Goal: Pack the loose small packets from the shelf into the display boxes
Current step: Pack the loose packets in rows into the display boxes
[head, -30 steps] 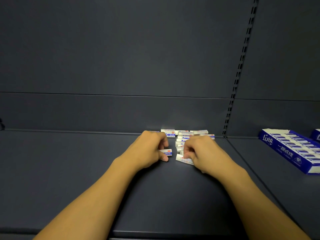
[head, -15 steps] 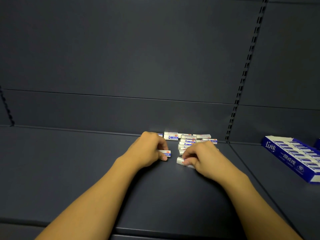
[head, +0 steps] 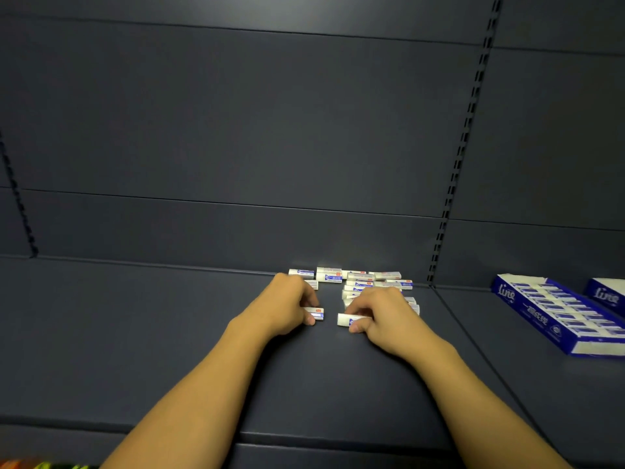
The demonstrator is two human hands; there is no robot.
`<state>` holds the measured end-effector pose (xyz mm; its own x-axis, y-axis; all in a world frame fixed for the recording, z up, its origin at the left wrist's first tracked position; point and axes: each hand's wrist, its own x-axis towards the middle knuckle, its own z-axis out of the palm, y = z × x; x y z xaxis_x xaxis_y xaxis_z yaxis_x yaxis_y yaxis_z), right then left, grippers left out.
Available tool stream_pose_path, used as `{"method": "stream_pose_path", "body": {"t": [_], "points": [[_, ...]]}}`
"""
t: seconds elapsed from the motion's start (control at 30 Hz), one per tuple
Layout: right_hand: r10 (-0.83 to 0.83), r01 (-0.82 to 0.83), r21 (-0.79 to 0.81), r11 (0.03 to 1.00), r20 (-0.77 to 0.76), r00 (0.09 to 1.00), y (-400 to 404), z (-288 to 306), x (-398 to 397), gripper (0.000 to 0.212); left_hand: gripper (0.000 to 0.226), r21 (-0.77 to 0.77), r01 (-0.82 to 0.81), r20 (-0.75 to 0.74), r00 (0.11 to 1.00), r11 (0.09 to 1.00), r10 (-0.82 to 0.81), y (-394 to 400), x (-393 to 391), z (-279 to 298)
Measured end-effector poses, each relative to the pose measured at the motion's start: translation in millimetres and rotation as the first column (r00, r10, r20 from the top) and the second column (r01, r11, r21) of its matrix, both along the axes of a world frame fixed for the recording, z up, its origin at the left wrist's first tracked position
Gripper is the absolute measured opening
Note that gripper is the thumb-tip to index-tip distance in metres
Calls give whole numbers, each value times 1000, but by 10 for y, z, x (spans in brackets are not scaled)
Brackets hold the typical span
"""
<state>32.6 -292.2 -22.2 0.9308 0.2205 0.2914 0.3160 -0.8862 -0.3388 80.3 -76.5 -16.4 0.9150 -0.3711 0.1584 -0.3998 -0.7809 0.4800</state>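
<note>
Several small white-and-blue packets lie in a loose pile at the back of the dark shelf. My left hand grips one packet between thumb and fingers, just in front of the pile. My right hand pinches another packet lying on the shelf, with more packets partly hidden behind its knuckles. A blue display box filled with rows of packets sits on the neighbouring shelf to the right.
A second blue display box shows at the far right edge. A slotted upright divides the two shelf bays. The shelf's front edge runs below my forearms. Something colourful peeks in at the bottom left corner.
My right hand has drawn its packet slightly forward and away from the pile. My left hand keeps its hold on its packet. The view has tilted a little.
</note>
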Motion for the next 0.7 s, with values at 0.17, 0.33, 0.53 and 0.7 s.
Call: {"method": "stream_pose_path", "body": {"t": [0.17,0.33,0.53,0.7], "points": [[-39,30,88,996,106,994,-59,192,-130,17,15,81,-31,223,975,996,12,-144,-167,115],[-198,191,56,980,180,963,-382,409,-349,18,21,1,36,272,962,999,-34,-361,-221,444],[-431,439,-50,897,116,895,-904,607,-822,18,21,-9,131,183,975,991,-127,-866,-351,725],[-570,575,-63,816,79,818,-1339,705,-1350,13,18,-28,200,181,965,979,-192,-1316,-550,784]]}}
